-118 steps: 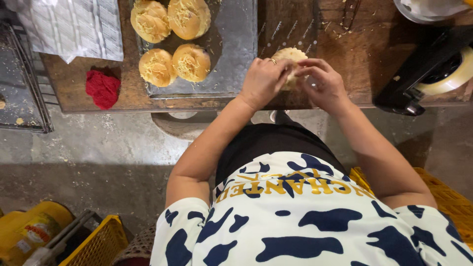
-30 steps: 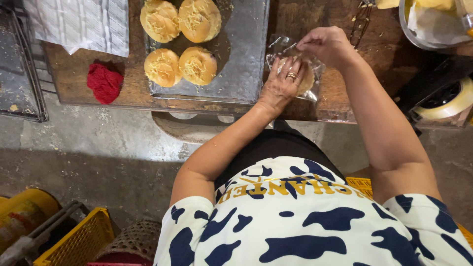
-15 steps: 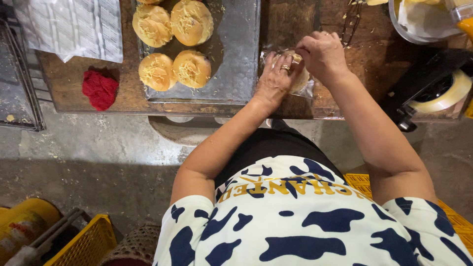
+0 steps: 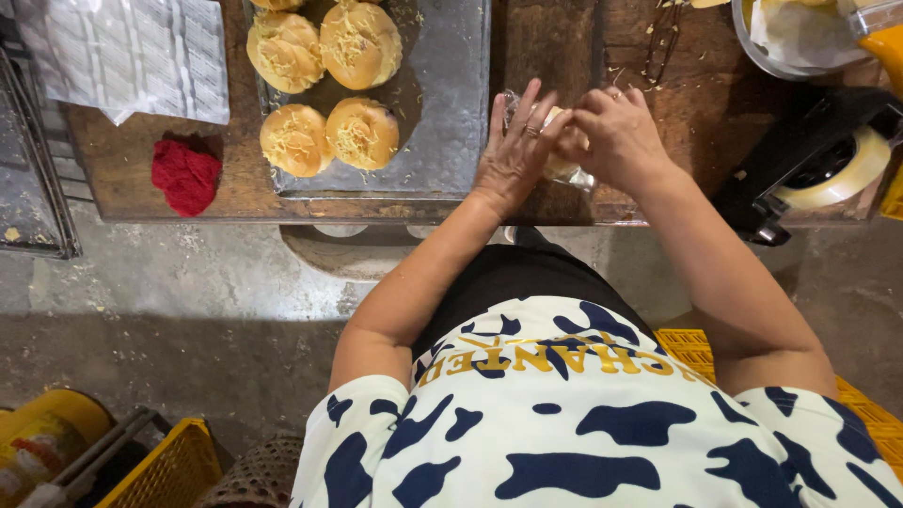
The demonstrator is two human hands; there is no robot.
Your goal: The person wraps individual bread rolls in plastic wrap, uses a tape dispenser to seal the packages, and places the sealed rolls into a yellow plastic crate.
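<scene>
Since the earlier frame, both hands are drawn closer together over the wrapped bun [image 4: 562, 150], which lies on the wooden counter [image 4: 132, 169] just right of the metal tray [image 4: 451, 113]. The left hand [image 4: 513, 155] is laid against the bun with fingers [image 4: 527, 103] spread flat, released. The right hand [image 4: 616, 136] is curled, its fingers pinching the clear wrap. Four buns [image 4: 329, 141] are seen on the tray; a red cloth [image 4: 185, 175] lies near the counter's edge.

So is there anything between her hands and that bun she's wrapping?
Nothing visible. The left hand lies flat on the wrapped bun, and the right hand pinches its clear wrap from the other side. The tray sits off to the left.
</scene>
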